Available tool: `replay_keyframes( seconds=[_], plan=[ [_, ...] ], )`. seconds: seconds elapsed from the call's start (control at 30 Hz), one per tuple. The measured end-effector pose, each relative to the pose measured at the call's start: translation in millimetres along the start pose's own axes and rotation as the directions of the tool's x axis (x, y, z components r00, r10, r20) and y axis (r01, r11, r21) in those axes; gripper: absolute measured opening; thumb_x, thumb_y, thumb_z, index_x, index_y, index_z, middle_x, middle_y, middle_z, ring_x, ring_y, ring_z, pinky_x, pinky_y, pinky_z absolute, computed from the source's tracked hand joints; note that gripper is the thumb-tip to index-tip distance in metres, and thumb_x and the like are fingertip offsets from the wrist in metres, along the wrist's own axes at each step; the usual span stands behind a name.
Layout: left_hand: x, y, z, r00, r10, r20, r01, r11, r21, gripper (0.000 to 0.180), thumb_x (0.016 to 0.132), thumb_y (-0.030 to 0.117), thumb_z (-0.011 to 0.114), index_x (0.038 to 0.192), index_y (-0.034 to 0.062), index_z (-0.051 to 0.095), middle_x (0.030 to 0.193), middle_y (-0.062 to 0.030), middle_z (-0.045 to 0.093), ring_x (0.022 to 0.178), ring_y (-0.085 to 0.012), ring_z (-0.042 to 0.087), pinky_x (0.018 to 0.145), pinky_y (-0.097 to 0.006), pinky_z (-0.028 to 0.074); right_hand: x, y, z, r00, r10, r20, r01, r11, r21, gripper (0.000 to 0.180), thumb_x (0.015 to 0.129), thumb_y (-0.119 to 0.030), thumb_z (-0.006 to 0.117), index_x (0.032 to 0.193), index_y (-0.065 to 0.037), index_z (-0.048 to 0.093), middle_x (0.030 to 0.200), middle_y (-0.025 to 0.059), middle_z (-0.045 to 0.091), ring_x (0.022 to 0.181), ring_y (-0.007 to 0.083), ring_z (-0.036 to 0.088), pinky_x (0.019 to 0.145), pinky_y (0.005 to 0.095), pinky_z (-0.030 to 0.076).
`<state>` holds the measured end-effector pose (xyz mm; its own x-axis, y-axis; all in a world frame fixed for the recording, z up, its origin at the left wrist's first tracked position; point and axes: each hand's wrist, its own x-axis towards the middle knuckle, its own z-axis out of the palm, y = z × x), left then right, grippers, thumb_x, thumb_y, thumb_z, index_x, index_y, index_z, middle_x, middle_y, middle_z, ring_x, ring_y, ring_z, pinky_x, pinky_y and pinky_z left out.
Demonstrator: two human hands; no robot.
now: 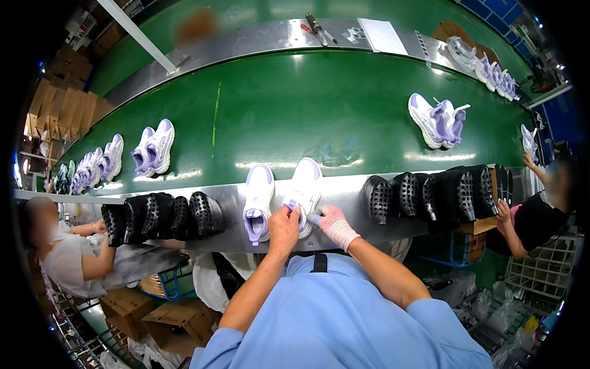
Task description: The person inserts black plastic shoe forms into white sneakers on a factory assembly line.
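Note:
Two white and lilac sneakers stand on the metal ledge in front of me, toes pointing away. My left hand (284, 230) is bare and closed on the collar of the right-hand sneaker (306, 178). On the other side of that shoe's opening, my right hand (335, 227), in a pink-and-white striped glove, grips the edge with its thumb and fingers. Both hands cover most of the heel and opening. Beside my left hand the other sneaker (259, 197) stands untouched, its lilac lining and heel tab showing.
Black studded shoe forms (404, 194) line the ledge on both sides. More sneakers (153, 147) sit on the green conveyor belt (264, 111). Along the far metal rim (246, 44) lie a screwdriver (314, 24) and a white paper pad (382, 35). Co-workers sit at left and right.

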<state>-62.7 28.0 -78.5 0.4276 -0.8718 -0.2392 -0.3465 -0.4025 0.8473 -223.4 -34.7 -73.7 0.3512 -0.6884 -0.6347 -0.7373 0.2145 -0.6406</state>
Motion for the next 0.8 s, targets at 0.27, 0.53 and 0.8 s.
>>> replay_keyframes(
  seconds=[0.27,0.53,0.8],
  plan=[
    [-5.1,32.6,-24.8,0.867,0.497,0.046,-0.466,0.772,0.432,0.029,0.080,0.011,0.080,0.105,0.0073,0.066,0.094,-0.0126,0.060,0.092,-0.0344,0.061,0.074,-0.047,0.050,-22.9,-23.8,3.3,0.978,0.112,-0.174,-0.153,0.957,-0.247,0.056,0.086,-0.053,0.068,0.105,0.000,0.071,0.104,0.0272,0.071,0.103,0.0418,0.069,0.090,0.0484,0.054],
    [-8.1,-2.9,-15.3,0.916,0.396,-0.069,-0.381,0.910,0.162,0.012,0.081,0.007,0.075,0.090,0.0048,0.067,0.082,-0.0122,0.061,0.080,-0.0337,0.062,0.069,-0.045,0.049,-3.6,3.5,34.8,0.962,-0.020,-0.272,-0.029,0.984,-0.177,0.049,0.092,-0.047,0.063,0.095,0.001,0.068,0.095,0.0283,0.070,0.095,0.0467,0.067,0.086,0.0517,0.053],
    [-12.0,27.1,-28.5,0.907,0.415,0.069,-0.409,0.828,0.384,0.039,0.079,0.007,0.081,0.113,0.0057,0.063,0.102,-0.0168,0.061,0.102,-0.0369,0.059,0.082,-0.047,0.049,-28.5,-9.0,20.0,0.961,0.075,-0.264,-0.111,0.986,-0.125,0.056,0.089,-0.053,0.069,0.104,0.001,0.067,0.104,0.0283,0.069,0.100,0.0458,0.066,0.089,0.0504,0.053]
  ],
)
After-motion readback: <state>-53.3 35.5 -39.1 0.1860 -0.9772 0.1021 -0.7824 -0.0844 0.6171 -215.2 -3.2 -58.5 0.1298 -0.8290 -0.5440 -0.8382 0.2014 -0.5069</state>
